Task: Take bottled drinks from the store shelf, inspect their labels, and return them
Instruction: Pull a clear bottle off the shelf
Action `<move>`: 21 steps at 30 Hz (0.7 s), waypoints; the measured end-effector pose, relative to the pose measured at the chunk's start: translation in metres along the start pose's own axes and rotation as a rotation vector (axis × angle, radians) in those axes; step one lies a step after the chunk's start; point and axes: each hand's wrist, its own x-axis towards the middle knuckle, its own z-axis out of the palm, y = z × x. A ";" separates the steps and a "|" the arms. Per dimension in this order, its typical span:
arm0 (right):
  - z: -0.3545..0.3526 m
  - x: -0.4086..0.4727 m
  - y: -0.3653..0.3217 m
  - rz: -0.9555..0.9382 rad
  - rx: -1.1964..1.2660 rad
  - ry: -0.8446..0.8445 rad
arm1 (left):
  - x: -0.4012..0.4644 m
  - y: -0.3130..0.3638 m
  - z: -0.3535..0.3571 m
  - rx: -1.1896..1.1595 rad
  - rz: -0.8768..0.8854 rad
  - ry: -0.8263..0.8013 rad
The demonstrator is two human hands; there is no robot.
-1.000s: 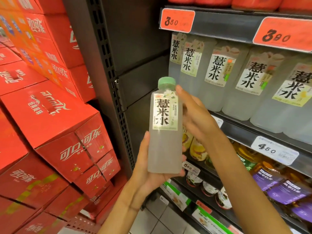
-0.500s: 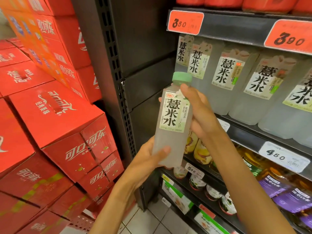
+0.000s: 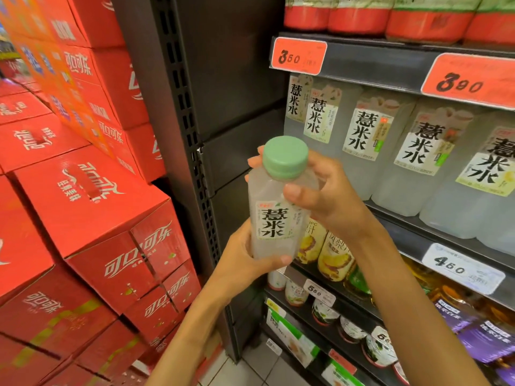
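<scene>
Dark metal store shelving (image 3: 390,71) fills the right side of the view, with a perforated upright post (image 3: 189,151) at its left edge. Stacked red cola cartons (image 3: 92,207) stand to the left of the post. On the middle shelf, a row of pale bottles with white labels (image 3: 365,135) stands upright beneath two red price tags (image 3: 298,57). One shelf lower sit yellow pineapple juice bottles (image 3: 333,254) (partly hidden behind the held bottle and the right wrist), with a white price tag (image 3: 462,268) on that shelf's front edge.

The held bottle (image 3: 274,218) is in front of the shelving, near the post, tilted so that its green cap (image 3: 285,157) leans toward the camera. Its label faces the camera.

The left hand (image 3: 245,263) grips the bottle's lower end, with the thumb lying across the base and the palm beneath and behind it. The right hand (image 3: 323,188) grips the bottle's shoulder just below the cap: the thumb presses the front, and the fingers curl round the back, their tips showing at the cap's left side.
</scene>
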 end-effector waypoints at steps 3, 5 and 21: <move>0.003 0.004 -0.002 0.010 0.075 0.103 | -0.005 -0.003 0.001 -0.043 0.004 0.044; 0.002 0.007 0.001 0.035 0.123 0.207 | -0.007 -0.005 0.002 -0.032 0.013 0.064; -0.001 0.067 0.015 0.124 -0.254 0.659 | 0.079 0.016 0.020 0.202 0.260 0.382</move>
